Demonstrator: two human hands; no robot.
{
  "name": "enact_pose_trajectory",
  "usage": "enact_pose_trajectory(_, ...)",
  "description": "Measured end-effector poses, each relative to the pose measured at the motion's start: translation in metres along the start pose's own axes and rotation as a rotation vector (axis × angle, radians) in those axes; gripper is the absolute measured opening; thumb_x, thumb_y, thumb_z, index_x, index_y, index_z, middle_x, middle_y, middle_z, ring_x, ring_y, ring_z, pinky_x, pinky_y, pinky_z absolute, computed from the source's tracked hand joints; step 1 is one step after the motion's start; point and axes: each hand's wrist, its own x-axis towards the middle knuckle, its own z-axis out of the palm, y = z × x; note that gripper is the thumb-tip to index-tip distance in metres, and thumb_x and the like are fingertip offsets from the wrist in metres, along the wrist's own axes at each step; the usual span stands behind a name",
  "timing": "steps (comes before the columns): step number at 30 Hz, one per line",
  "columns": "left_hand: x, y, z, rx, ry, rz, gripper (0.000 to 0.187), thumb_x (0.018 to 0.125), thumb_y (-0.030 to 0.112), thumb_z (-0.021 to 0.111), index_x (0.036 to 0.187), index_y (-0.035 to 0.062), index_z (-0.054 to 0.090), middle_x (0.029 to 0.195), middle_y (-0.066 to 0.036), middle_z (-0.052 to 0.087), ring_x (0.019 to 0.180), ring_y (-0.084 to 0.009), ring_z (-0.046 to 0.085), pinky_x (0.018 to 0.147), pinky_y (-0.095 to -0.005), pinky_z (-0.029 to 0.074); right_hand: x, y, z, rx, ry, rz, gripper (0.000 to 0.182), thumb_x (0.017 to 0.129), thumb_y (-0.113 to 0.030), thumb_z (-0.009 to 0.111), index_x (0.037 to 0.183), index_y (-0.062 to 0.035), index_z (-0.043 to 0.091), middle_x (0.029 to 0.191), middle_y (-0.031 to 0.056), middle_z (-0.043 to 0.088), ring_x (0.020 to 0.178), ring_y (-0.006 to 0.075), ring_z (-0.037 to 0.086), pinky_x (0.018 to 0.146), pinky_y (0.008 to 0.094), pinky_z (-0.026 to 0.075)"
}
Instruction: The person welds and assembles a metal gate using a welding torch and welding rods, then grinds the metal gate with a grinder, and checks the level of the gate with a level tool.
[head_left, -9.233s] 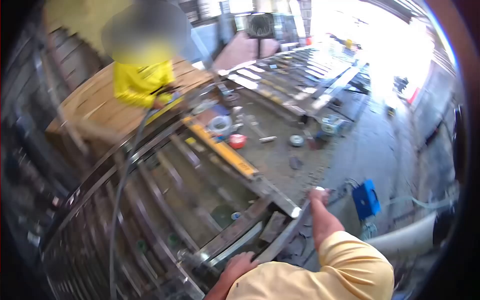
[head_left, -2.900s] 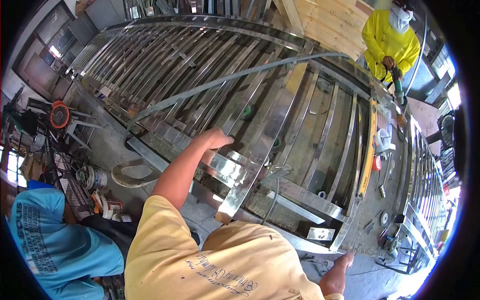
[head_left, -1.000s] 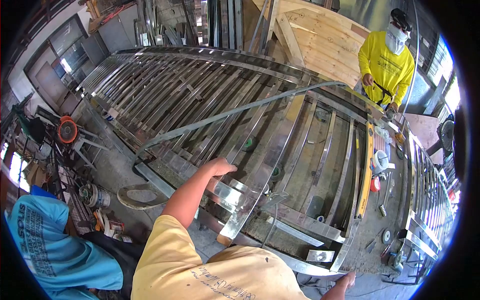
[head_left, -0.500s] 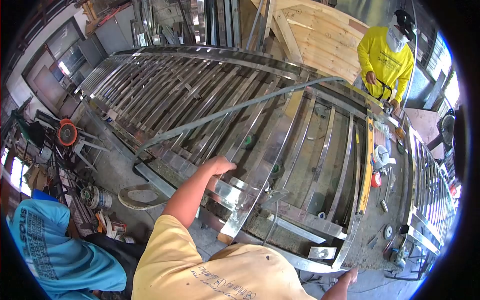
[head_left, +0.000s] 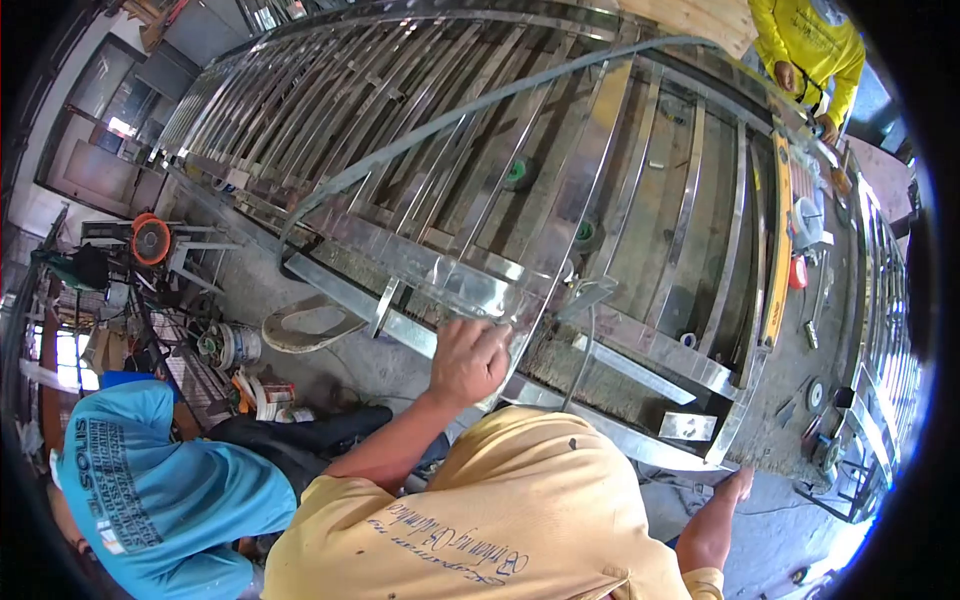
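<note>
A large frame of shiny metal bars (head_left: 395,240) lies across the work table before me. My left hand (head_left: 470,360) is closed at the near end of a wide flat metal bar (head_left: 575,195), its curled fingers against the bar's edge. Low at the right, my right hand (head_left: 740,484) is beside the table's near corner; its fingers are too small and bunched to read. Between the hands are a loose metal strip (head_left: 640,370) and a short rectangular tube piece (head_left: 687,426). A grey hose (head_left: 470,110) arches over the frame.
A yellow spirit level (head_left: 778,240) lies along the frame's right side. Discs and small tools (head_left: 816,394) are on the table beyond it. A person in yellow (head_left: 815,50) stands at the far right; another in blue (head_left: 170,490) is low at my left, near buckets (head_left: 240,343).
My left hand has drawn back from the frame's near rail toward my body, to the wide bar's end. My view has tilted down.
</note>
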Motion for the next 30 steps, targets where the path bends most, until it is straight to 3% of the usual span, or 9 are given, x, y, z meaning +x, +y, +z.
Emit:
enact_pose_trajectory(3, -0.014, 0.008, -0.007, -0.040, -0.074, -0.085, 0.036, 0.086, 0.012, 0.066, 0.121, 0.0055, 0.071, 0.100, -0.011, 0.066, 0.088, -0.0330, 0.063, 0.081, -0.0451, 0.049, 0.013, 0.003, 0.003, -0.094, -0.026, -0.013, 0.077, 0.091, -0.054, 0.057, 0.120, 0.0164, 0.064, 0.119, 0.0214, 0.069, 0.100, 0.0329, 0.069, 0.085, 0.0439, 0.056)
enact_pose_trajectory(11, -0.004, 0.011, -0.009, -0.108, -0.122, -0.160, 0.049, 0.091, 0.016, 0.063, 0.138, 0.0028, 0.060, 0.091, -0.016, 0.063, 0.076, -0.0359, 0.063, 0.069, -0.0471, 0.052, -0.027, -0.011, 0.008, 0.186, -0.147, 0.097, 0.057, 0.094, -0.038, 0.053, 0.126, 0.0074, 0.064, 0.123, 0.0175, 0.068, 0.104, 0.0343, 0.068, 0.090, 0.0480, 0.055)
enact_pose_trajectory(17, -0.006, 0.006, -0.002, -0.038, -0.181, -0.174, 0.055, 0.093, 0.023, 0.063, 0.144, 0.0038, 0.054, 0.086, -0.017, 0.065, 0.077, -0.0360, 0.065, 0.071, -0.0477, 0.054, -0.038, -0.014, -0.001, 0.270, -0.260, 0.142, 0.048, 0.095, -0.024, 0.049, 0.135, 0.0001, 0.061, 0.129, 0.0146, 0.067, 0.111, 0.0366, 0.067, 0.096, 0.0525, 0.055)
enact_pose_trajectory(20, 0.002, 0.006, -0.004, -0.013, -0.278, -0.208, 0.061, 0.094, 0.029, 0.061, 0.149, 0.0050, 0.049, 0.085, -0.017, 0.068, 0.075, -0.0353, 0.068, 0.071, -0.0467, 0.056, -0.017, -0.008, 0.002, 0.173, -0.268, 0.094, 0.049, 0.094, -0.025, 0.049, 0.135, -0.0010, 0.062, 0.130, 0.0140, 0.066, 0.111, 0.0352, 0.067, 0.097, 0.0516, 0.055)
enact_pose_trajectory(25, 0.018, 0.005, -0.006, -0.003, -0.384, -0.220, 0.067, 0.096, 0.035, 0.058, 0.155, 0.0064, 0.040, 0.079, -0.016, 0.071, 0.066, -0.0343, 0.070, 0.065, -0.0476, 0.058, -0.024, -0.014, 0.003, 0.196, -0.114, 0.164, 0.050, 0.092, -0.027, 0.054, 0.134, -0.0012, 0.063, 0.125, 0.0142, 0.069, 0.110, 0.0344, 0.068, 0.096, 0.0513, 0.055)
enact_pose_trajectory(27, 0.026, 0.007, -0.009, -0.018, -0.474, -0.279, 0.071, 0.097, 0.038, 0.058, 0.157, 0.0079, 0.036, 0.082, -0.018, 0.072, 0.070, -0.0374, 0.070, 0.068, -0.0502, 0.057, -0.011, -0.007, 0.005, 0.218, -0.097, 0.135, 0.050, 0.091, -0.027, 0.057, 0.133, 0.0002, 0.063, 0.124, 0.0151, 0.069, 0.107, 0.0349, 0.069, 0.093, 0.0516, 0.057)
enact_pose_trajectory(29, 0.034, 0.008, -0.009, 0.001, -0.592, -0.323, 0.075, 0.098, 0.041, 0.055, 0.161, 0.0094, 0.030, 0.088, -0.019, 0.074, 0.073, -0.0414, 0.070, 0.070, -0.0532, 0.056, -0.033, -0.010, 0.001, 0.409, -0.288, 0.160, 0.051, 0.091, -0.029, 0.062, 0.132, 0.0026, 0.063, 0.122, 0.0166, 0.069, 0.101, 0.0355, 0.070, 0.087, 0.0530, 0.060)
enact_pose_trajectory(30, 0.049, 0.014, -0.020, 0.012, -0.750, -0.389, 0.077, 0.098, 0.041, 0.055, 0.162, 0.0107, 0.026, 0.094, -0.020, 0.075, 0.075, -0.0434, 0.070, 0.071, -0.0552, 0.055, -0.018, -0.005, 0.000, 0.344, -0.201, 0.117, 0.050, 0.090, -0.030, 0.067, 0.128, 0.0024, 0.065, 0.119, 0.0174, 0.070, 0.097, 0.0366, 0.071, 0.081, 0.0558, 0.061)
